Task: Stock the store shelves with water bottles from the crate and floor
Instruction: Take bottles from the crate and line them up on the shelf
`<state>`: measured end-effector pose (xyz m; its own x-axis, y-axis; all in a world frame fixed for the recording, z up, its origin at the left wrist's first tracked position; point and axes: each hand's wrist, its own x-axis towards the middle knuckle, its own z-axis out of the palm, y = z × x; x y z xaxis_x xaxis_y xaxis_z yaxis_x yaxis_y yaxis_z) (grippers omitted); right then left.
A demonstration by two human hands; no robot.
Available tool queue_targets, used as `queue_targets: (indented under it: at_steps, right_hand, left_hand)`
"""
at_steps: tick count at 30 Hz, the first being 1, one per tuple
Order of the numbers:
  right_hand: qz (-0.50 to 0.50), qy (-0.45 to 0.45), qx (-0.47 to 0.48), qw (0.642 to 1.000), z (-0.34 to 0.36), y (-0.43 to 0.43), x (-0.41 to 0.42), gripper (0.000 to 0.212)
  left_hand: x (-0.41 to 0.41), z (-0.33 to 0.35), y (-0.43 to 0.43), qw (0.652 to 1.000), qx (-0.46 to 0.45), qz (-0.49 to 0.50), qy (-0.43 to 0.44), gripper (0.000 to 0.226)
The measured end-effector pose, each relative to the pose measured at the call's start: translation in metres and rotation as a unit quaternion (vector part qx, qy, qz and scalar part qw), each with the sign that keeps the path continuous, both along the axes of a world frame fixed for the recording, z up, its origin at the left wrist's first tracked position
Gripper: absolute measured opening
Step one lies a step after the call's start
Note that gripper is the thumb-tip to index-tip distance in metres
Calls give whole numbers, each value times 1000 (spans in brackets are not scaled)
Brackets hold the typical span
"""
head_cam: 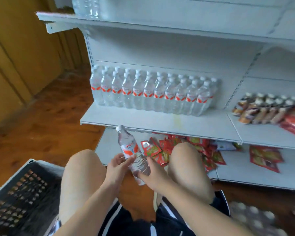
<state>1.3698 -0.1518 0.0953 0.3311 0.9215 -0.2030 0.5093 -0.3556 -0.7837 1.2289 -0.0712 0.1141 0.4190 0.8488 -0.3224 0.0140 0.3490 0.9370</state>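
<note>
Between knees [82, 160], bottle [129, 148] cap up-left

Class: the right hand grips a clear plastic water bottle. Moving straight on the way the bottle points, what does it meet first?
Probably the front lip of the white metal shelf; the cap of the clear plastic water bottle in the right hand sits by it; depth unclear.
</note>
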Motion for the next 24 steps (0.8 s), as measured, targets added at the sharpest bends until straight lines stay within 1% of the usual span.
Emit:
queue_targets:
  at_steps: [2, 5, 8, 11, 14, 17, 19, 22, 24]
  right_hand:
    - [-57, -14, 22, 998, 1, -19, 17, 61]
    - [-118, -24, 50, 992, 2, -47, 36, 63]
    - [-182, -46, 78, 979, -3, -63, 57, 63]
    - [-233, -50, 98, 966, -4, -67, 79, 60]
    - [-257, -49, 103, 960, -5, -61, 105, 59]
    - [-268, -64, 89, 957, 1, -48, 132, 66]
    - [-277, -58, 71, 957, 7, -39, 153, 66]
    - [-322, -47, 92, 941, 14, -26, 194, 58]
    - [-349, -50, 118, 928, 13, -19, 226, 59]
  left_hand:
    - [23, 2, -3, 999, 12, -33, 3, 52]
    - [58, 7, -11, 996, 40, -76, -1, 36]
    - [96, 13, -21, 991, 63, -118, -3, 30]
    - [131, 20, -21, 981, 91, -174, 7, 34]
    - [163, 19, -9, 966, 127, -224, 26, 33]
    - [197, 16, 5, 956, 156, -244, 43, 37]
    - [220, 17, 11, 948, 183, -254, 51, 42]
    - [258, 23, 24, 922, 238, -302, 54, 48]
    - [285, 25, 39, 884, 301, -352, 58, 56]
